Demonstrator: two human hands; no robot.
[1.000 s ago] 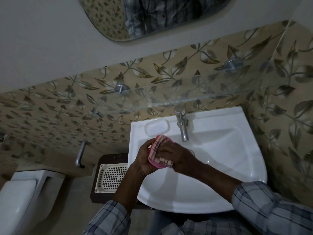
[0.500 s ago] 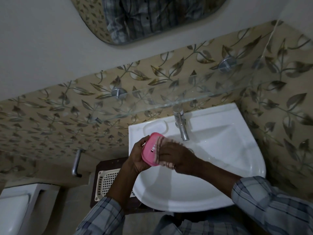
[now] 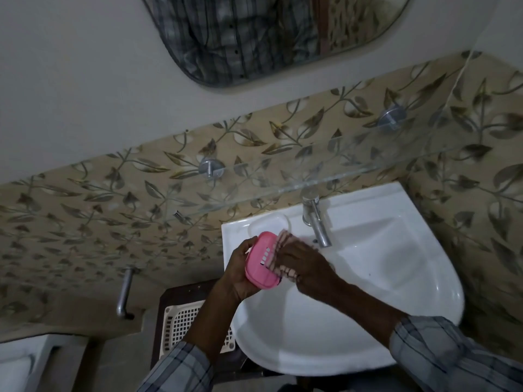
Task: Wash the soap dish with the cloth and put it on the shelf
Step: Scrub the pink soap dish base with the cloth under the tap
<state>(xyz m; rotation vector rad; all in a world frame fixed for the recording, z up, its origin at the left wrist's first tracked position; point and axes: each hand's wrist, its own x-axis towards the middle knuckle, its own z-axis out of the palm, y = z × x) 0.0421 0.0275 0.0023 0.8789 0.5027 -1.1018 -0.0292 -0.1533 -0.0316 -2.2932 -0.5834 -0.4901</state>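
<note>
No legible text, labels, brands or nos. anywhere in view.

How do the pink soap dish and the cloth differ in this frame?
The soap dish is solid pink, rigid plastic with small slots; the cloth is pale with dark checks, soft and bunched. The left hand holds the dish; the right hand presses the cloth against it. Both are over the sink's left edge.
</note>
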